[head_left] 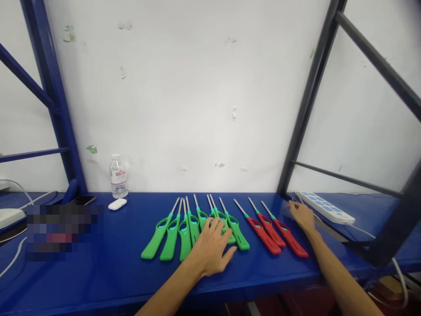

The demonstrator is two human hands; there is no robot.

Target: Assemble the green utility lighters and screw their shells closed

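Note:
Several green long-nosed lighters (171, 235) lie side by side on a blue table (108, 263), metal tips pointing to the wall. Three red lighters (272, 230) lie to their right. My left hand (212, 250) rests flat, fingers spread, on the handles of the rightmost green lighters. My right hand (301, 216) reaches past the red lighters to the right, near the black frame post; its fingers curl downward over something pale that I cannot make out.
A water bottle (118, 177), a white earbud case (117, 204) and a dark phone (84, 200) stand at the back left. A white power strip (325, 207) lies at the right. Blue shelf posts (55, 101) and a black frame (309, 96) flank the table. White cables run at the left.

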